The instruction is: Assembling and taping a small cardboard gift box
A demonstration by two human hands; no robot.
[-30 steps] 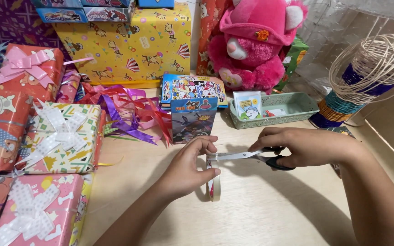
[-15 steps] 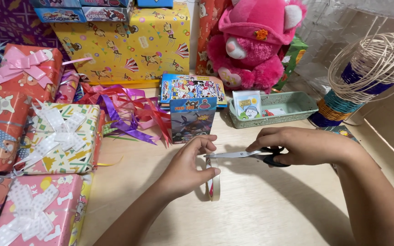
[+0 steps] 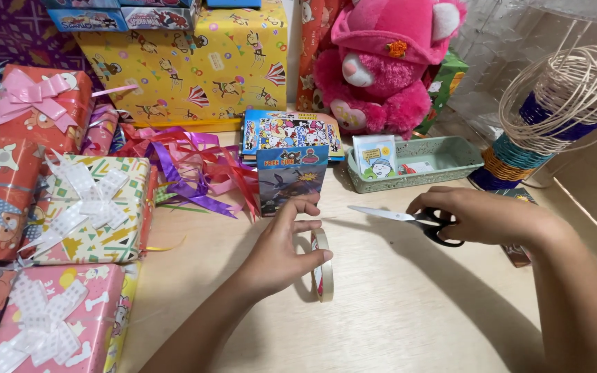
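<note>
My left hand (image 3: 281, 252) grips a roll of clear tape (image 3: 323, 265) that stands on edge on the pale wooden table (image 3: 409, 311). To the right of it, my right hand (image 3: 481, 215) holds black-handled scissors (image 3: 409, 218), blades closed and pointing left, a short way from the roll. Just behind my left hand stands a small blue printed box (image 3: 290, 177).
Wrapped gifts with bows (image 3: 88, 207) line the left side. Purple and red ribbons (image 3: 188, 169) lie behind. A green tray with cards (image 3: 416, 162), a pink plush bear (image 3: 381, 69) and a woven wire-topped basket (image 3: 554, 117) sit at the back right.
The scissors have drawn back to the right, away from the tape roll. My left hand still holds the roll in the same spot.
</note>
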